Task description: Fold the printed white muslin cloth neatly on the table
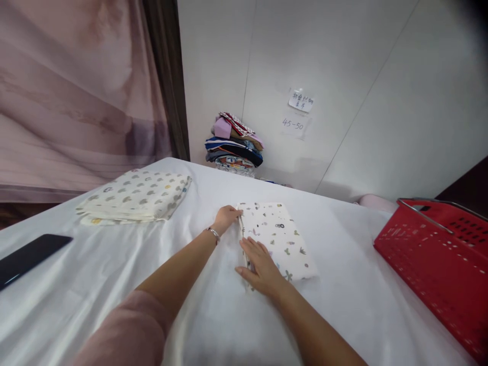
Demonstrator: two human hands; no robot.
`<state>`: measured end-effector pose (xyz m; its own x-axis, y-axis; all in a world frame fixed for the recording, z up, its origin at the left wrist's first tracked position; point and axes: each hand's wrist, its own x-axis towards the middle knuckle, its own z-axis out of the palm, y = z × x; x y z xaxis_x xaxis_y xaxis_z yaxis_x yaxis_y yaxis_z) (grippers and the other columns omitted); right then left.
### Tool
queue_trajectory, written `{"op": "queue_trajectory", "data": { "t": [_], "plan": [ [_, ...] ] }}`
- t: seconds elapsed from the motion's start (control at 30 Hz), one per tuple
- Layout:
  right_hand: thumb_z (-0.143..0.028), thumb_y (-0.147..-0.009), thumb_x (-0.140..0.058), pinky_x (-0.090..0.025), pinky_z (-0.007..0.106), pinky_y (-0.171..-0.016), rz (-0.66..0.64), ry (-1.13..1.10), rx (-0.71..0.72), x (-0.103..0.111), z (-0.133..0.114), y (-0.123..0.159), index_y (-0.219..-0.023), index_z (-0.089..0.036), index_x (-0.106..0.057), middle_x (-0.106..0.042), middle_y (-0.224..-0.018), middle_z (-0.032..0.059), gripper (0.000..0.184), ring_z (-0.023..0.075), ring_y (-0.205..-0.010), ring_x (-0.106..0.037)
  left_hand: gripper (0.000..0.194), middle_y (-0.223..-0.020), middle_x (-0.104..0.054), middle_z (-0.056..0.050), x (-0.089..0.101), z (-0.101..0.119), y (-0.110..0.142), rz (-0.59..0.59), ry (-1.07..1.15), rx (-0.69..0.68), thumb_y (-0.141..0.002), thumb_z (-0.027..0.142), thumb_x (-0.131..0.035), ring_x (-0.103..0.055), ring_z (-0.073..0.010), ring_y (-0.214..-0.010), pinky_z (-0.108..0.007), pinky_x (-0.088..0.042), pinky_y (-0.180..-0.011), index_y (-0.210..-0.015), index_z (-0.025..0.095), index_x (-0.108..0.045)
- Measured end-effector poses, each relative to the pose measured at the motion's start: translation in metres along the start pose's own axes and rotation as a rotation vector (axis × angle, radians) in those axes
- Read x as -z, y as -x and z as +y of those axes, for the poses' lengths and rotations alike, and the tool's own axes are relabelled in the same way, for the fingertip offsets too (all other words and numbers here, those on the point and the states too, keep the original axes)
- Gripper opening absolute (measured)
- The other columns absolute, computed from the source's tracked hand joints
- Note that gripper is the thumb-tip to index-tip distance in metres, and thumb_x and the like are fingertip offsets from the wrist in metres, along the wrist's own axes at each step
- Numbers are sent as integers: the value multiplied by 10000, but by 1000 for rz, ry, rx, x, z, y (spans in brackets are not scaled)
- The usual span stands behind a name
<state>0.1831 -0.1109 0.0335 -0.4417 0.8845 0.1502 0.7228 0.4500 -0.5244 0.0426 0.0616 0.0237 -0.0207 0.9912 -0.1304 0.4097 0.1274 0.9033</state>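
Observation:
A folded white cloth [276, 231] printed with small plants and figures lies on the white-covered table, in the middle of the view. At its far left corner my left hand [227, 217] is closed, fingers pinching the folded edge. My right hand [261, 267] rests flat over the near left part of the same cloth, with the thumb apart from the fingers. Part of the cloth's left edge is hidden beneath the right hand.
Another folded cloth [139, 195], with grey prints, lies to the left. A black phone [32, 256] is at the left edge. A red basket [438, 259] with metal handles stands at the right. Past the far edge rises a stack of folded fabrics [234, 147] by the wall.

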Motion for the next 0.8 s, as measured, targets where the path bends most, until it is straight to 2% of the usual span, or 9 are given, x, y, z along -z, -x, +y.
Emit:
{"op": "queue_trajectory", "data": {
  "t": [0.2, 0.37, 0.43, 0.6, 0.8],
  "plan": [
    [-384, -868, -431, -269, 419, -1065, 206, -103, -24, 8, 7, 0, -1380, -242, -287, -340, -1414, 49, 550, 217, -1309, -279, 245, -537, -558, 16, -1, 6, 33, -74, -46, -19, -657, 380, -655, -525, -110, -489, -212, -352, -472, -625, 175, -525],
    [-372, -851, -431, -282, 427, -1060, 372, -40, -162, 35, 31, 3, -1348, -212, -356, -379, -1388, 68, 527, 216, -1293, -312, 307, -557, -564, 11, -8, 10, 47, -34, -159, -34, -620, 460, -665, -547, -146, -563, -229, -347, -496, -647, 190, -524],
    [-371, -844, -429, -276, 428, -1063, 430, 14, -226, 46, 45, 6, -1327, -181, -391, -404, -1368, 85, 520, 221, -1284, -326, 303, -589, -575, 6, -10, 13, 50, -18, -196, -38, -597, 444, -682, -552, -155, -600, -234, -343, -510, -642, 194, -518],
    [-382, -834, -416, -358, 418, -1006, 479, 38, -380, 65, 73, 17, -1316, -150, -406, -409, -1363, 100, 534, 238, -1269, -349, 196, -606, -561, 8, -14, 22, 54, 8, -203, -18, -581, 265, -672, -528, -145, -594, -234, -324, -501, -590, 194, -490],
    [-367, -816, -434, -421, 357, -938, 501, -9, -462, 74, 76, 21, -1303, -194, -428, -419, -1362, 66, 517, 225, -1229, -404, 143, -579, -541, 16, -17, 18, 50, 31, -132, 4, -654, 269, -611, -523, -117, -564, -211, -345, -497, -623, 182, -502]
  ]
}}
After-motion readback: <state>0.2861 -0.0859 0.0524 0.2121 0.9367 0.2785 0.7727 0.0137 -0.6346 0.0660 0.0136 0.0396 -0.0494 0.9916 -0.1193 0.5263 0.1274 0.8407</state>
